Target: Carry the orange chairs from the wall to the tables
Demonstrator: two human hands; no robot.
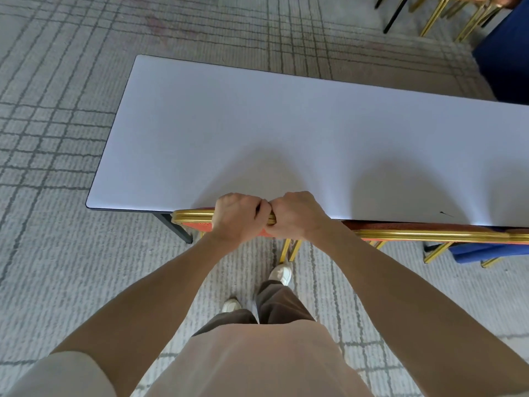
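Head view. The orange chair (191,220) stands at the near long edge of the white table (257,124), with its backrest top against or just under the table edge; its seat is hidden. Both hands grip the gold top rail of the backrest. The left hand (239,216) and the right hand (297,214) are side by side and touching, fingers curled over the rail and knuckles up. Two gold legs (289,250) show below the hands, above the grey carpet (57,138). A second orange chair (429,234) stands just beside it to the right, also at the table.

Handling, as a judgement:
- The metal frame appears rigid and will not flex under load.
- The weight is probably moderate, so use two hands.
- The polished rail may be slippery; wrap the fingers fully round it.
- Hands set close together give little control over twisting. Spacing them wider along the rail would steady the chair.
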